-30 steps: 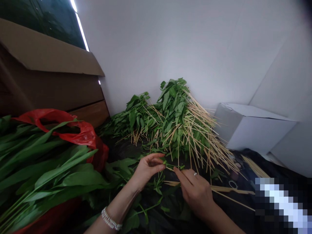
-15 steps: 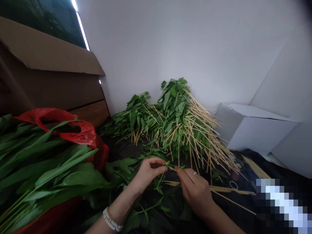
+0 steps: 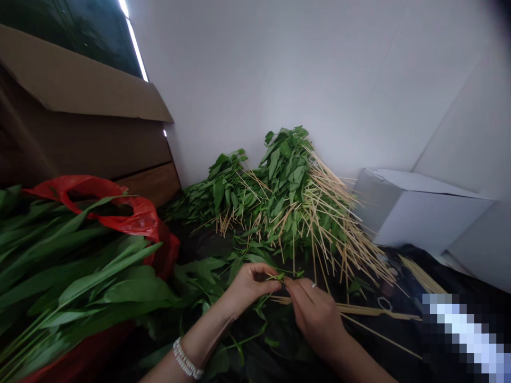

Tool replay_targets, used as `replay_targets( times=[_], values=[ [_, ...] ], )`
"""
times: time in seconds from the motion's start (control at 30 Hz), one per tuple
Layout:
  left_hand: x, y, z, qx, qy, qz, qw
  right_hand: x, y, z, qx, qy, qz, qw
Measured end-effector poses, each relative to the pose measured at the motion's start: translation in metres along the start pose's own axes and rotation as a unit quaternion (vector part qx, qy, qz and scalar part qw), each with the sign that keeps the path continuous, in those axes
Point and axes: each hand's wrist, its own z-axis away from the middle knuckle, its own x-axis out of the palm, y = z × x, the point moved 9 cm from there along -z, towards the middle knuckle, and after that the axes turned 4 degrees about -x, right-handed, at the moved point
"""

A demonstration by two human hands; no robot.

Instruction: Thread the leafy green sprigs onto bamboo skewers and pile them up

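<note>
My left hand [image 3: 255, 284], with a beaded bracelet on its wrist, pinches a small green folded stem [image 3: 280, 277] between thumb and fingertips. Right against it, my right hand [image 3: 315, 308], wearing a ring, is closed on a thin bamboo skewer that meets the green piece; most of that skewer is hidden by the fingers. Loose leafy greens [image 3: 203, 274] lie under and beside my left hand. Below my right hand a few bamboo skewers [image 3: 375, 313] rest on the dark sheet.
Beyond the hands, a heap of skewered greens [image 3: 287, 186] leans against the white wall [image 3: 299, 64]. On the left a red plastic bag [image 3: 138, 215] holds long leafy stems [image 3: 107, 276], before a cardboard box [image 3: 88, 96]. To the right stand a white box [image 3: 431, 213] and more skewers [image 3: 423, 274].
My two hands have come closer together, and the gap where the skewer showed between them has narrowed. The view has shifted very slightly.
</note>
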Motion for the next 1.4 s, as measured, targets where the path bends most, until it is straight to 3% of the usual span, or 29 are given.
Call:
replay_targets(
  times=[0.07,0.17,0.23,0.3,0.4,0.47,0.67,0.73,0.83,0.93,1.0,1.07,1.13,1.17,1.3,1.4],
  values=[
    [-0.008,0.01,-0.002,0.021,0.009,-0.032,0.999,-0.001,0.006,-0.001,0.01,-0.006,0.007,1.0],
    [-0.039,0.033,-0.002,0.087,0.104,-0.122,0.983,-0.006,0.019,0.0,0.032,-0.005,0.032,0.999],
    [-0.059,0.045,0.0,0.125,0.18,-0.21,0.953,-0.01,0.028,0.001,0.045,-0.003,0.046,0.998],
    [-0.067,0.048,0.001,0.14,0.217,-0.329,0.908,-0.011,0.033,0.003,0.052,-0.004,0.056,0.997],
    [-0.064,0.038,-0.001,0.107,0.214,-0.513,0.824,-0.011,0.034,0.004,0.049,-0.01,0.064,0.997],
    [-0.064,0.029,-0.001,0.067,0.206,-0.579,0.786,-0.01,0.032,0.004,0.044,-0.015,0.067,0.997],
    [-0.068,0.028,0.005,0.009,0.228,-0.643,0.731,-0.01,0.031,0.003,0.048,-0.022,0.064,0.997],
    [-0.068,0.033,0.004,0.023,0.235,-0.63,0.74,-0.01,0.032,0.003,0.051,-0.022,0.064,0.996],
    [-0.059,0.047,0.005,0.098,0.222,-0.527,0.815,-0.011,0.035,0.004,0.055,-0.017,0.073,0.996],
    [-0.041,0.059,0.009,0.143,0.142,-0.399,0.894,-0.011,0.038,0.005,0.066,-0.015,0.083,0.994],
    [-0.027,0.061,0.013,0.129,0.059,-0.351,0.926,-0.009,0.042,0.006,0.075,-0.022,0.091,0.993],
    [-0.012,0.057,0.016,0.103,-0.031,-0.335,0.936,-0.006,0.044,0.008,0.082,-0.035,0.098,0.991],
    [-0.003,0.054,0.019,0.091,-0.085,-0.329,0.936,-0.003,0.046,0.009,0.086,-0.047,0.103,0.99],
    [-0.002,0.053,0.019,0.092,-0.086,-0.325,0.937,-0.002,0.047,0.009,0.087,-0.051,0.106,0.989],
    [-0.01,0.055,0.016,0.12,0.008,-0.332,0.935,0.0,0.049,0.011,0.094,-0.06,0.115,0.987],
    [0.002,0.048,0.018,0.138,0.006,-0.375,0.916,0.002,0.052,0.012,0.104,-0.069,0.116,0.985]
  ],
)
